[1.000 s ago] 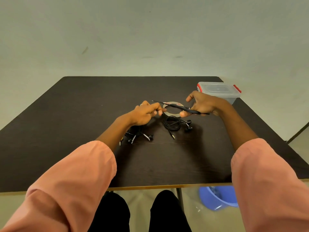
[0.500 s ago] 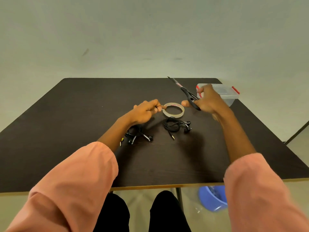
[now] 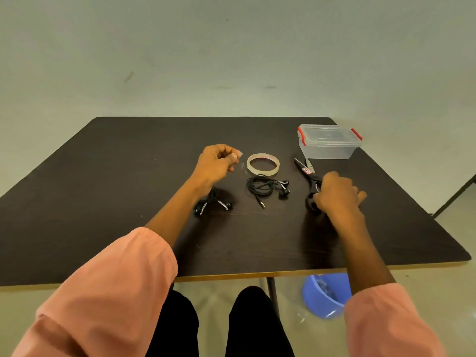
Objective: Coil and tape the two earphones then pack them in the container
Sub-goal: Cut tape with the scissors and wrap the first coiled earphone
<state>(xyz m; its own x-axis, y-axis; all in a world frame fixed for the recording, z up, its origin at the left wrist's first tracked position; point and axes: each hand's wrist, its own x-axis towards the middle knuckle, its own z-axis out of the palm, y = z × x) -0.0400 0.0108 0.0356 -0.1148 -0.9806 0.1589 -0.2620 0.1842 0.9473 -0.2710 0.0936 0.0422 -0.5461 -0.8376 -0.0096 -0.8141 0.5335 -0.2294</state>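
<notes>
Left hand (image 3: 217, 161) pinching a small piece of tape (image 3: 239, 153) beside the tape roll (image 3: 263, 164); right hand (image 3: 336, 195) gripping scissors (image 3: 309, 176) lying on the table (image 3: 128, 176); 2 earphones (image 3: 266, 186) between the hands, the closed container (image 3: 328, 141) behind.

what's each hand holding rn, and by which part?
Left hand pinches a short clear tape piece by one end, at the fingertips. Right hand rests on the scissors handles on the table; grip unclear.

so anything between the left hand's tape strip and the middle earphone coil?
Nothing visible. The left hand pinches a clear tape strip above the table; the coiled earphone lies just below-right, uncovered. The tape roll sits behind it, the scissors to its right.
</notes>
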